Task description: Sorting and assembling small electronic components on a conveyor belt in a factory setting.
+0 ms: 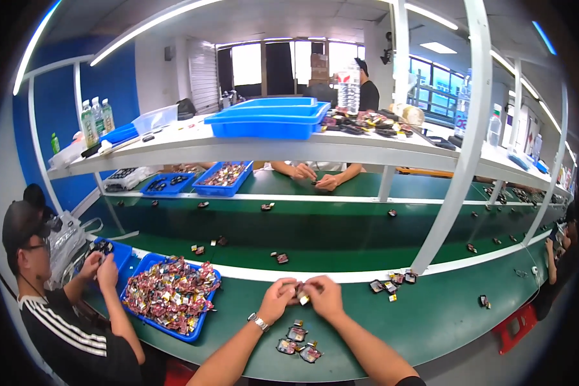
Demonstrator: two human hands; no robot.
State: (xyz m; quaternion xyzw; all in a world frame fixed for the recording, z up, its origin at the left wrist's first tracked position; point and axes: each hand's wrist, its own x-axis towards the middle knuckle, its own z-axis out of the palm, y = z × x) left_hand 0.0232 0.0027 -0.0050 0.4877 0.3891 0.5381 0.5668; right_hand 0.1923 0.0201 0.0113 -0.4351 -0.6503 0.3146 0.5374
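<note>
- Left hand [275, 301] and right hand [326, 298] both grasp one small part [303, 299] — over the bench [379, 328], back from its near edge.
- Looks like close two-handed work on that piece; next move seems to call for a steady, light grip.
- Three loose parts [296, 334] lie nearer that edge.

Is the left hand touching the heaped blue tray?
Apart: the head view shows a strip of green bench between the left hand and the tray.
</note>
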